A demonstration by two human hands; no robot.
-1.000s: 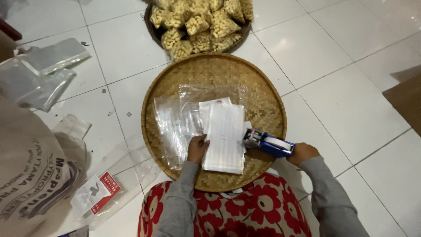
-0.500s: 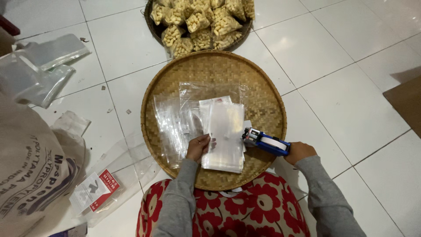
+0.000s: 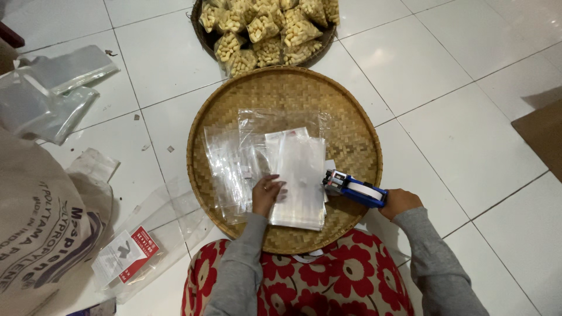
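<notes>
On the white tiled floor (image 3: 456, 117) sits a round shallow woven bamboo tray (image 3: 351, 126), right in front of my knees, edge over my red skirt with white flowers (image 3: 304, 284). My left hand (image 3: 266, 194) lies flat, fingers spread and pressing down on the left edge of a stack of clear flat plastic bags (image 3: 301, 175) in the tray's near half; not gripping, just pinning it. My right hand (image 3: 399, 202) is closed around the handle of a blue and white handheld labelling gun (image 3: 353, 188), clamped tight. Gun's nose points left and touches or sits just at the right edge of the stack, can't tell which. Gun body overhangs the tray's right rim. Loose clear plastic bags (image 3: 231, 167) fan out left of the stack, some under it, more behind it toward tray centre. Both arms in grey sleeves.

Beyond the tray, touching its far rim, a dark round basket (image 3: 205, 38) heaped with small filled bags of pale yellow snack pieces (image 3: 269, 29). Far left: large white woven sack with blue print (image 3: 41, 234). Near it on the floor, a clear bag holding a red and white card (image 3: 132, 254). Crumpled clear plastic sheeting (image 3: 47, 99) lies at upper left. Brown cardboard corner (image 3: 541, 129) at right edge.
</notes>
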